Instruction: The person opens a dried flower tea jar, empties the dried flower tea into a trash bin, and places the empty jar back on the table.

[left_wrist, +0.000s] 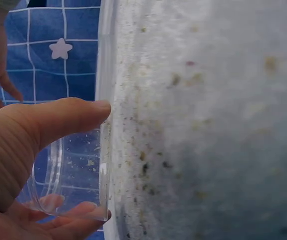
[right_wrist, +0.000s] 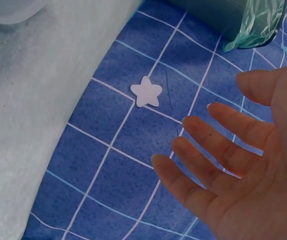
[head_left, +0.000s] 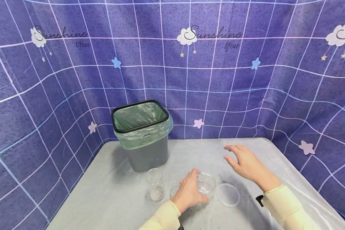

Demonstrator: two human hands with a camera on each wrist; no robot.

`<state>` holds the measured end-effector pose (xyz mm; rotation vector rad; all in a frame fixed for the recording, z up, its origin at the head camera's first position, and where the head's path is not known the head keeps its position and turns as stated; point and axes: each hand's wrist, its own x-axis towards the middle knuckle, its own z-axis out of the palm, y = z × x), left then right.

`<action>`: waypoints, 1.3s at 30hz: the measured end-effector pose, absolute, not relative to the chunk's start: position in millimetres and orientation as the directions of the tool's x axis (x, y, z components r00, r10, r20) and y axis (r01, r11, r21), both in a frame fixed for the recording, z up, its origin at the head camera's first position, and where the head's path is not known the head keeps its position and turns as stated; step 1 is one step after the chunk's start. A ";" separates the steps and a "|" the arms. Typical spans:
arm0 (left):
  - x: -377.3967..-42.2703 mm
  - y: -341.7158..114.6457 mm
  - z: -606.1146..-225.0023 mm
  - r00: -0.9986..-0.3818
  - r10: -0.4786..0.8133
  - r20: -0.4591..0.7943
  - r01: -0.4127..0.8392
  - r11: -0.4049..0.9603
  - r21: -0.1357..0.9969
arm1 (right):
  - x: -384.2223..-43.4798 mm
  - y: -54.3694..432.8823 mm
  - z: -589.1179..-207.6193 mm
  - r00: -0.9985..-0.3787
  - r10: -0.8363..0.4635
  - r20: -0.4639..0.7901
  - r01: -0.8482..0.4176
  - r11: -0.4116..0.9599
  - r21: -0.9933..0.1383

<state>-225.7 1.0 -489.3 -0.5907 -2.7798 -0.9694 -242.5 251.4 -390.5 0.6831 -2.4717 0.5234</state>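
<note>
My left hand (head_left: 188, 191) holds a clear round plastic tub (head_left: 207, 184) that stands on the grey table. In the left wrist view the thumb lies on one side of the tub (left_wrist: 76, 170) and the fingers on the other, with small flecks showing through its wall. Just right of the tub lies a clear round lid (head_left: 227, 195). My right hand (head_left: 248, 166) hovers over the right part of the table, fingers loosely bent and holding nothing. Partly hidden behind the left hand is another clear round piece (head_left: 174, 190).
A grey bin (head_left: 148, 156) with a green liner (head_left: 143, 137) stands at the back left. In front of it are a small clear cup (head_left: 157, 193) and a clear round lid (head_left: 153, 176). Crumbs (left_wrist: 143, 167) dot the table. A blue gridded curtain (head_left: 207, 105) surrounds it.
</note>
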 end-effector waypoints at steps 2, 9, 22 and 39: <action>-223.9 1.4 -490.7 -0.911 0.327 0.250 0.411 0.711 0.570 | -242.2 250.8 -391.5 -0.737 -0.360 0.572 -0.560 0.799 -0.219; -223.7 3.9 -495.4 -0.906 0.333 0.262 0.424 0.729 0.538 | -242.7 250.4 -392.2 -0.728 -0.362 0.582 -0.571 0.790 -0.223; -217.1 1.6 -478.3 -0.891 0.358 0.279 0.453 0.752 0.478 | -228.7 258.3 -389.4 -0.739 -0.314 0.596 -0.543 0.802 -0.250; -198.4 -32.7 -398.5 -0.865 0.293 0.406 0.473 0.746 0.469 | -209.5 271.0 -386.8 -0.715 -0.298 0.633 -0.526 0.826 -0.204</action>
